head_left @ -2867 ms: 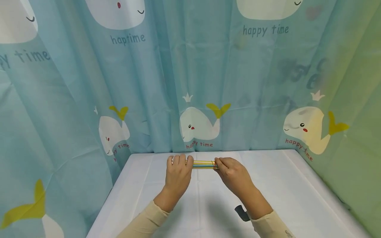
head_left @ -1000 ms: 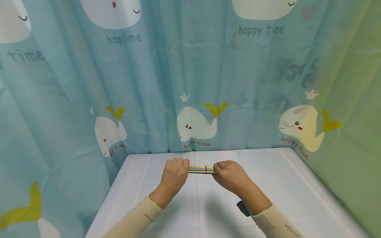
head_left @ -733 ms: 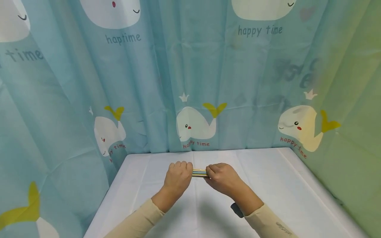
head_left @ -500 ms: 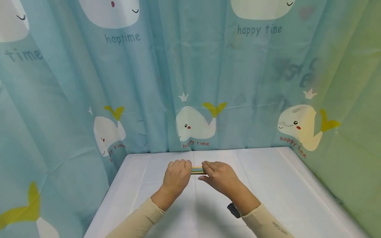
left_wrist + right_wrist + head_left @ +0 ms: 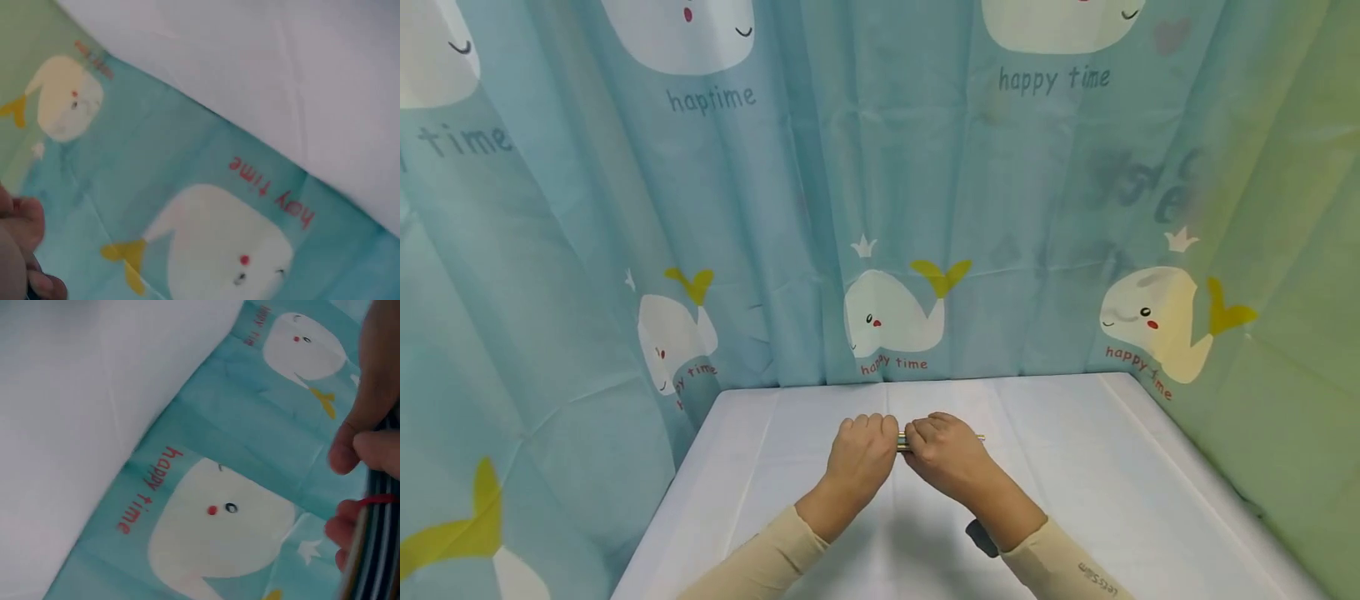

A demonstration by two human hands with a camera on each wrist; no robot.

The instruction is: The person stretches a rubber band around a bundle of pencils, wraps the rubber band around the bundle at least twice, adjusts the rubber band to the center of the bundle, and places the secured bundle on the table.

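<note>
Between my hands, over the far half of the table, is a bundle of thin striped sticks (image 5: 903, 441), held level. A short stretch of it shows between the fists and a tip pokes out past the right hand. My left hand (image 5: 865, 450) grips it with curled fingers, knuckles up. My right hand (image 5: 942, 450) grips it close beside the left, fingers wrapped over the top. In the right wrist view the striped bundle (image 5: 375, 550) carries a red rubber band (image 5: 377, 499) beside the fingers. The left wrist view catches only part of the left hand (image 5: 25, 231) at the edge.
A white-covered table (image 5: 790, 417) spreads under the hands. Behind it hangs a blue-green curtain (image 5: 775, 208) with whale prints, turning greener on the right. A dark grey piece (image 5: 981, 537) shows at the right forearm.
My right hand has slid left along the bundle toward the left hand, its fingers lifting half a second ago and curling again. The red band is now hidden in the head view.
</note>
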